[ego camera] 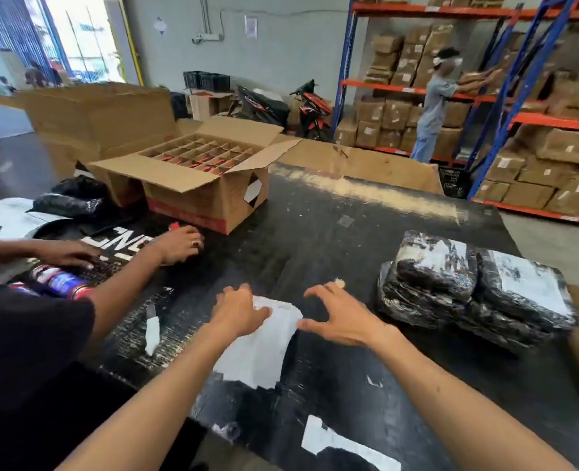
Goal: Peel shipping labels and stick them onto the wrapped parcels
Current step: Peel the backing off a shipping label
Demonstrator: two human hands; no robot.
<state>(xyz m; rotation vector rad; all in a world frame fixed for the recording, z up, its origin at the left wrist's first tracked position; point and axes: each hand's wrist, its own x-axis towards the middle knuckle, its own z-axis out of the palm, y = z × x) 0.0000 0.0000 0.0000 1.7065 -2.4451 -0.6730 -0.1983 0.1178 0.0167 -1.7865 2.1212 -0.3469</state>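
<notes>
The left hand [238, 309] lies palm-down on the upper left corner of a white label sheet [260, 348], fingers curled over its top edge; whether it pinches the paper or only presses it flat cannot be told. The right hand [337, 316] hovers just right of the sheet's upper corner, spread wide with thumb and fingers apart and nothing between them, the thumb tip close to the paper's edge. The sheet rests on a black, scuffed table [315, 232] and runs back toward the wearer between the two forearms. More white paper scraps [342, 443] cling to the table nearer the wearer, and a narrow white strip [152, 329] lies to the left. To the right of the right hand, well apart from it, sits a stack of wrapped parcels [468, 294] in black plastic, the top ones already bearing white labels. On the left, a second person's hands [179, 246] work over dark packets and a spray can [60, 282]. Beyond them stands an open cardboard box [193, 178] with dividers. Farther off, blue and orange shelving [519, 90] holds brown cartons, and another person [434, 103] reaches into it.
</notes>
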